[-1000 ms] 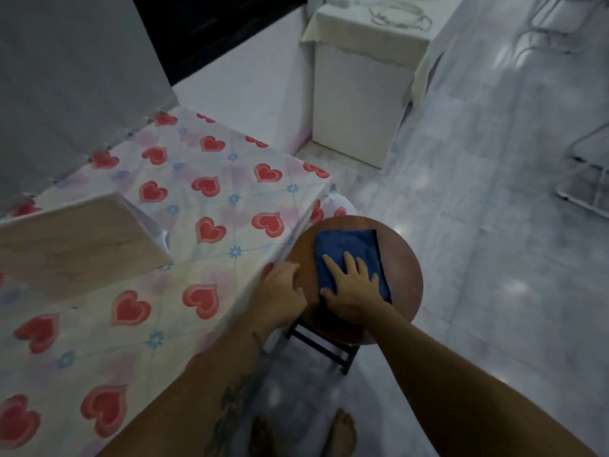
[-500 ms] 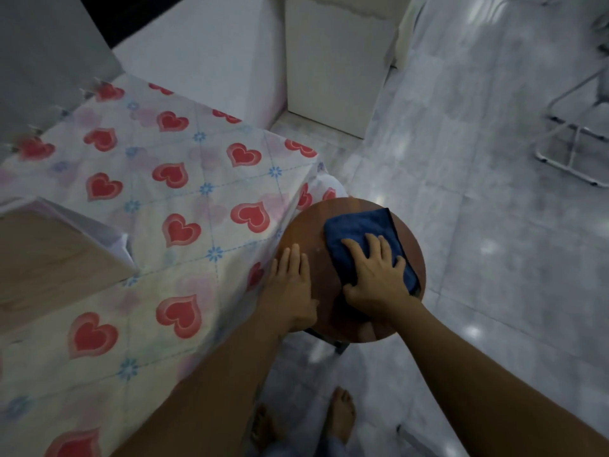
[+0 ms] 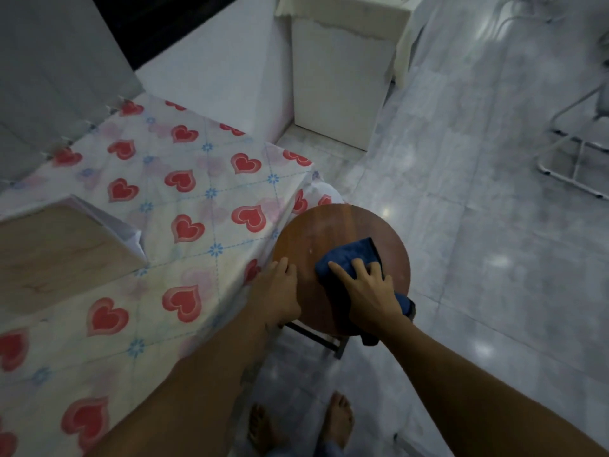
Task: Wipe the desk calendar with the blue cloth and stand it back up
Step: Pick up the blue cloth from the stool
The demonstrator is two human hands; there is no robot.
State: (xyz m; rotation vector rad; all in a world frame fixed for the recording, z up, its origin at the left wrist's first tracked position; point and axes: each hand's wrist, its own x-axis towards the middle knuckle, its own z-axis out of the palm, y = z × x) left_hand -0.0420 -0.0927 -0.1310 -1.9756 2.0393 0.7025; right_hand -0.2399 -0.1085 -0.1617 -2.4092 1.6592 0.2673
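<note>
The desk calendar (image 3: 66,255) stands tent-like on the heart-patterned table (image 3: 211,166) at the left, its wood-grain face toward me. The blue cloth (image 3: 357,252) lies bunched on the round wooden stool (image 3: 329,225), one end hanging over the stool's near right edge. My right hand (image 3: 369,291) is on the cloth, its fingers curled into the fabric. Beside it, my left hand (image 3: 276,291) rests on the stool's left rim with loosely bent fingers and holds nothing. Both hands are well to the right of the calendar.
The stool stands against the table's right corner. A white cabinet (image 3: 342,77) is behind it, and a metal chair frame (image 3: 576,153) stands at the far right on the glossy tiled floor. My bare feet (image 3: 339,420) are below the stool.
My right hand has dragged the cloth from the stool's middle toward its near right edge, bunching it. The left hand stays on the stool's left rim, fingers more bent.
</note>
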